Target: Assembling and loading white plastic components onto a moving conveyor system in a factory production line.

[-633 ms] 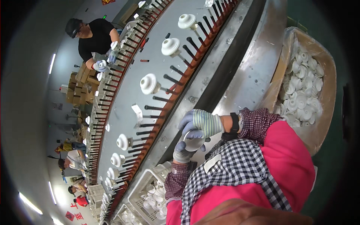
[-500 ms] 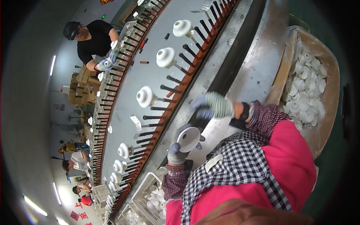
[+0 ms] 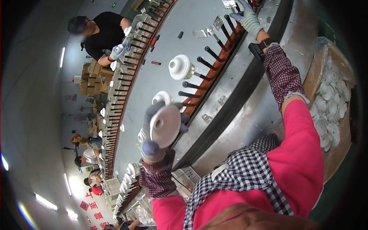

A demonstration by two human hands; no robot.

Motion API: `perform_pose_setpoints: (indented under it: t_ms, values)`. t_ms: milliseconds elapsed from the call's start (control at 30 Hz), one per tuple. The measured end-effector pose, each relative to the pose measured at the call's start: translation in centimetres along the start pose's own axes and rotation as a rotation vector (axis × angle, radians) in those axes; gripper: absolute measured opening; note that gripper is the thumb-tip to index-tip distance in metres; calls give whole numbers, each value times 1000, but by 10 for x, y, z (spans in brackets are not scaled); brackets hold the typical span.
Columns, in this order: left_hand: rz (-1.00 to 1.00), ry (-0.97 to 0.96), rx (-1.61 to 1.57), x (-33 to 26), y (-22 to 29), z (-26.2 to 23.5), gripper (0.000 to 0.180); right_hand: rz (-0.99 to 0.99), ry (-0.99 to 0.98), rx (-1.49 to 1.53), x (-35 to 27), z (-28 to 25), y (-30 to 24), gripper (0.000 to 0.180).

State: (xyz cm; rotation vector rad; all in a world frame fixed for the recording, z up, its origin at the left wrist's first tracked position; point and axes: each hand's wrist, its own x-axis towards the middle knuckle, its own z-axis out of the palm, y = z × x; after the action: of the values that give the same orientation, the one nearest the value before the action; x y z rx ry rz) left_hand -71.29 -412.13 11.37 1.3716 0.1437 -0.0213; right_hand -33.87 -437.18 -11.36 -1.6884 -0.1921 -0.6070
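In my gloved left hand (image 3: 151, 151) is a white dished disc (image 3: 165, 128) with a small hole in its middle, its broad face turned up. The fingers curl around its rim. Behind the disc, a white stepped part (image 3: 162, 97) on the conveyor is half covered. My gloved right hand (image 3: 250, 20) is stretched out over the conveyor's near edge at the top, cut off by the picture border. Its visible fingers are apart, close to a shiny metal bracket (image 3: 229, 4) and the upright black-tipped rods. I see nothing held in it.
Black-tipped rods (image 3: 207, 63) line the conveyor, some carrying white stepped parts (image 3: 181, 67). Another metal bracket (image 3: 209, 30) sits nearby. A lined carton (image 3: 329, 168) full of white discs stands at right. Across the conveyor a co-worker (image 3: 111, 36) handles white parts. Crates stand at lower left.
My right hand has swung up and away along the conveyor, from beside the disc to the rods. My left hand has moved up and left over the conveyor, still holding the disc.
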Motion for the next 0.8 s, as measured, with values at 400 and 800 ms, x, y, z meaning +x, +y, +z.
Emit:
perform_pose_setpoints:
  t_ms: [400, 800]
  values:
    - [86, -422, 748, 298, 32, 54, 72, -212, -426, 628, -22, 39, 2, 18]
    - [-429, -541, 452, 380, -39, 4, 51, -54, -665, 925, -71, 57, -42, 32]
